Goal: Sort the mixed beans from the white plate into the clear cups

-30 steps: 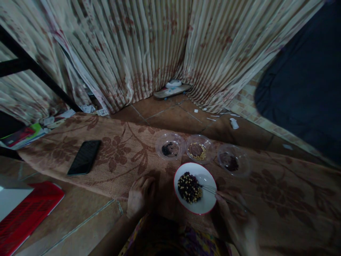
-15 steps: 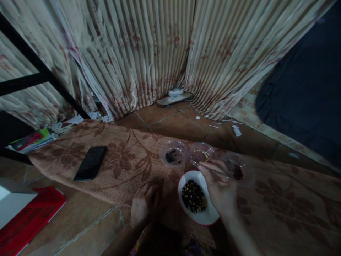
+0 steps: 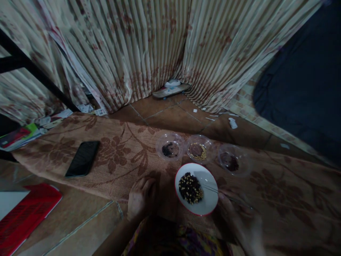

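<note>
A white plate (image 3: 209, 204) with a red rim lies on a brown flowered mat (image 3: 114, 160). It holds a heap of mixed dark and pale beans (image 3: 190, 187). My right hand (image 3: 234, 209) is at the plate's right edge, closed on thin tweezers (image 3: 213, 188) whose tips reach over the plate beside the heap. My left hand (image 3: 141, 197) rests flat on the mat left of the plate, fingers stretched out. Behind the plate stand three clear cups: one with dark beans (image 3: 170, 146), one with pale beans (image 3: 199, 148), one with reddish-brown beans (image 3: 232, 160).
A black phone (image 3: 83, 158) lies on the mat at the left. A red laptop (image 3: 25, 213) sits on the tiled floor at bottom left. Striped curtains (image 3: 149, 46) hang behind, with a skateboard (image 3: 170, 90) under them. Dark cloth (image 3: 303, 78) fills the right.
Half a second ago my right hand held the tweezers over the cup of pale beans. It has come back to the plate's right edge, tips by the heap. The left hand stayed.
</note>
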Demonstrator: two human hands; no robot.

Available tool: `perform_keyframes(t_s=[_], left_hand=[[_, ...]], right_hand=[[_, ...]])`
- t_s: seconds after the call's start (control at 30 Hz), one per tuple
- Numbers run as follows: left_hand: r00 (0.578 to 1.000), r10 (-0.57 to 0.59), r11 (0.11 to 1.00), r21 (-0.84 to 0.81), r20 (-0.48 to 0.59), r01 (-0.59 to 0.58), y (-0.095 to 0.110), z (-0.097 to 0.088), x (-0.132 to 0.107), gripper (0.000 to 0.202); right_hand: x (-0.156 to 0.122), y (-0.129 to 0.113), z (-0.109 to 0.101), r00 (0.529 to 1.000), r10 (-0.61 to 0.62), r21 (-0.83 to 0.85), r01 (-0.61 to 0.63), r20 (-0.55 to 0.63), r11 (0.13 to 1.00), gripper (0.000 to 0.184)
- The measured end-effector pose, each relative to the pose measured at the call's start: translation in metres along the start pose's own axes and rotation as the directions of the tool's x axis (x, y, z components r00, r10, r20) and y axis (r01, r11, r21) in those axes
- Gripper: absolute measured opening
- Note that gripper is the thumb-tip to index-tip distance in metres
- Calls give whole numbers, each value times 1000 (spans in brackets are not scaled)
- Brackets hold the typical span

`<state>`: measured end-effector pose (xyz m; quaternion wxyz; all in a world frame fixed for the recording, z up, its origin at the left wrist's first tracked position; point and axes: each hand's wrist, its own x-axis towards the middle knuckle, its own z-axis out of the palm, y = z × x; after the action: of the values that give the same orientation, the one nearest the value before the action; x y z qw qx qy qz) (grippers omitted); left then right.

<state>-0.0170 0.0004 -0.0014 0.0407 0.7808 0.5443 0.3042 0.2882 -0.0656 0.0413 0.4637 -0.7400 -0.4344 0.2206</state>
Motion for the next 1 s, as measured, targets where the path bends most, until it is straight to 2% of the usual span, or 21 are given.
perform_keyframes(t_s=[0.1, 0.2, 0.33, 0.5, 1.0], left_hand=[[1000, -11, 1000, 9, 7, 11, -1, 2, -1, 14], [1000, -21, 1000, 15, 13, 21, -2, 3, -2, 15], [999, -34, 999, 14, 31, 34, -2, 3, -1, 16], [999, -32, 999, 31, 35, 31, -2, 3, 0, 17], [999, -36, 999, 28, 36, 35, -3, 3, -2, 15]], right_hand=[[-8, 2, 2, 999, 49, 6, -49, 24, 999, 35], [-10, -2, 5, 999, 46, 14, -46, -2, 999, 33], [-10, -1, 7, 997, 64, 35, -66, 46, 997, 30], [-10, 7, 7, 995, 89, 19, -90, 50, 996, 31], [-8, -3, 9, 999, 46, 41, -46, 21, 998, 28]])
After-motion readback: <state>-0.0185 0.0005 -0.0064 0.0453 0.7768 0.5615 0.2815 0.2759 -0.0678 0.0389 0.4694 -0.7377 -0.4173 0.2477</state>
